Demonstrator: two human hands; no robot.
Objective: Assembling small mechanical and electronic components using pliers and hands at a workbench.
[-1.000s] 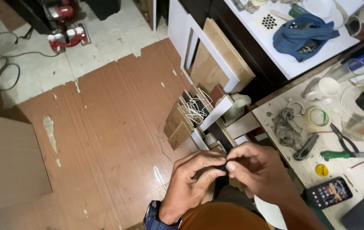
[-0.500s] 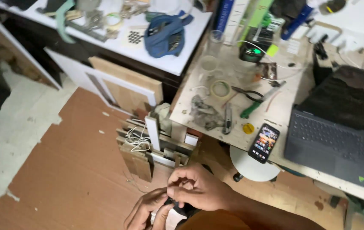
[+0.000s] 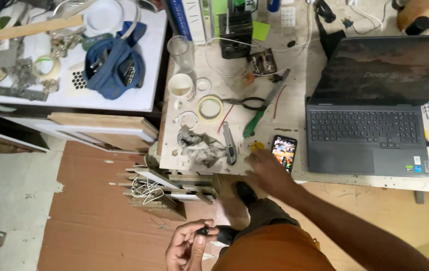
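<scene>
The right hand (image 3: 267,168) stretches out, fingers loose and empty (blurred), over the desk edge, the smartphone (image 3: 284,152) just beyond it. The left hand (image 3: 188,247), curled low, pinches 1 small black part (image 3: 203,231).

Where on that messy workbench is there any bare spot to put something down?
Bare bench shows between the green-handled screwdriver and the laptop, above the phone. The right hand reaches over the near edge beside the phone. Left of the screwdriver it is crowded: pliers, tape roll, utility knife, crumpled rag, cup.
</scene>
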